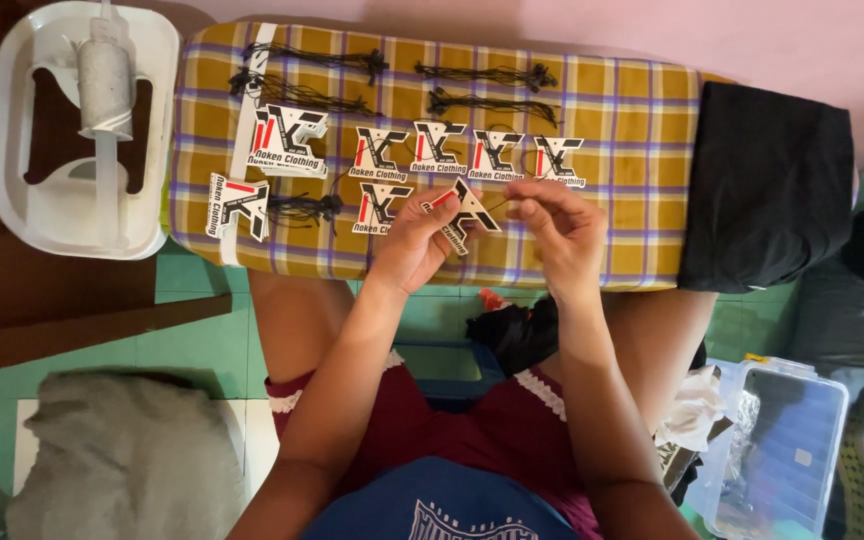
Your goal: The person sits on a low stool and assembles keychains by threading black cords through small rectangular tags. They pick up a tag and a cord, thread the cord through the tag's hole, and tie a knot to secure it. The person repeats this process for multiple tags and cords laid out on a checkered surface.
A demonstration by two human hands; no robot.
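the left hand (414, 240) pinches a die-cut hang tag (464, 208), its long axis tilted toward 1 o'clock. the right hand (560, 228), at 3 o'clock from it, pinches a thin black string (500, 204) touching the tag, above the plaid ironing board (632, 150).

Soft, even indoor light, moderately bright; no single source shows. The checked board cover (612, 110) beneath the left grip (414, 243) and right grip (560, 232) is evenly lit, without glare. Short, faint shadows lie under both grips. The floor (202, 330) below them is dimmer; the black cloth (767, 185) to the right loses detail. Straight edges bow slightly outward toward the frame corners. Focus is fair; fingers (527, 195) look slightly soft.
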